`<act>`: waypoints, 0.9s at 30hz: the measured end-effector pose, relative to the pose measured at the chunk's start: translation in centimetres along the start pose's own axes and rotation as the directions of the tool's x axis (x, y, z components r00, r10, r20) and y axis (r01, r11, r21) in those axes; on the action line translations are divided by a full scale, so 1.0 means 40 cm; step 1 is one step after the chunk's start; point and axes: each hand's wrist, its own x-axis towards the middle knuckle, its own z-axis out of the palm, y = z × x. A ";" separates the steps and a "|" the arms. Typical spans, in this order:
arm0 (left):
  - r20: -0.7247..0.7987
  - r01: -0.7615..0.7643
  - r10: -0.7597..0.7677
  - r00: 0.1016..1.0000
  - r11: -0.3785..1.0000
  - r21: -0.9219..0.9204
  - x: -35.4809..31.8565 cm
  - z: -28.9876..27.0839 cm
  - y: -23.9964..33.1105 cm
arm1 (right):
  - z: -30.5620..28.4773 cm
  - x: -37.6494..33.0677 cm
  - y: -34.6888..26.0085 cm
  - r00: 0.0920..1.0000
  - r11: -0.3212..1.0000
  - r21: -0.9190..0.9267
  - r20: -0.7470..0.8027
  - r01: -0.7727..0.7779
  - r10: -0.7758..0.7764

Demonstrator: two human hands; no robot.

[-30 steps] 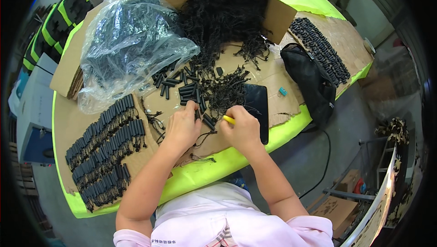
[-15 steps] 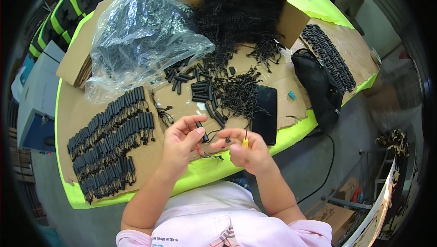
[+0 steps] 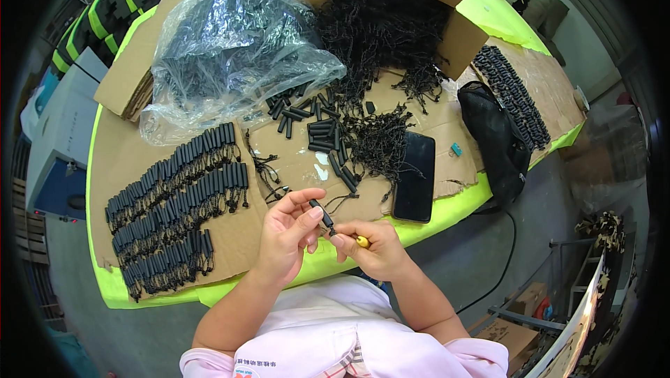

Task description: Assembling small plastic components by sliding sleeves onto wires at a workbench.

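left hand [image 3: 289, 238]: palm up, fingers curled, thumb and forefinger pinch a small black tube [image 3: 322, 213] at its upper end; held over the table's near edge, in front of the chest.
right hand [image 3: 370, 247]: closed loosely round a yellow tool [image 3: 362, 241], only its yellow end shows between the fingers; fingertips touch the tube's lower end.
tube: tilted, top toward the left hand, bottom toward the right hand, between both hands, off the table surface.
hands relation: close together, fingertips nearly meeting at the tube.
table [image 3: 481, 12]: yellow-green top, mostly covered by brown cardboard sheets [image 3: 125, 162].
finished rows [image 3: 171, 203]: black tubes with cords, laid in several rows on the cardboard at the person's left, well apart from the hands.
loose tubes [image 3: 317, 130]: scattered pile in the middle of the table, beyond the hands.
cords [image 3: 377, 137]: tangled black heap just right of the loose tubes, spilling out of the box.
box [image 3: 391, 8]: open cardboard box at the far side, full of black cords.
plastic bag [image 3: 230, 43]: clear, crumpled, dark parts inside, far left of the box.
phone [image 3: 414, 176]: black, flat, face dark, lying right of the hands near the table edge.
black bag [image 3: 495, 137]: on the right side, beside the phone.
right rows [image 3: 513, 92]: more black tubes lined up at the far right edge.
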 end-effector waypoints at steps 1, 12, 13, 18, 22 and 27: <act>0.010 -0.009 0.008 1.000 1.000 0.016 -0.001 -0.002 -0.001 | -0.001 0.001 0.000 0.999 0.999 0.015 0.027 -0.036 0.035; 0.017 -0.226 0.226 0.974 0.960 0.165 -0.004 0.017 -0.034 | 0.044 0.001 0.053 0.989 0.997 0.065 -0.139 -0.033 0.041; -0.003 -0.226 0.229 0.973 0.964 0.138 -0.004 0.018 -0.035 | 0.052 0.003 0.055 0.969 0.993 -0.113 -0.235 0.045 -0.070; -0.059 -0.109 0.105 0.993 0.992 -0.065 0.001 0.013 -0.023 | 0.060 0.010 0.046 0.935 0.962 -0.244 -0.296 0.123 -0.195; -0.119 -0.118 0.099 0.988 0.980 -0.160 0.006 -0.004 -0.015 | 0.033 0.004 0.019 0.924 0.774 -0.598 -0.141 0.206 -0.355; -0.159 -0.131 0.105 0.982 0.977 -0.165 0.000 0.004 -0.012 | 0.050 -0.001 0.039 0.855 0.623 -0.743 -0.137 0.246 -0.500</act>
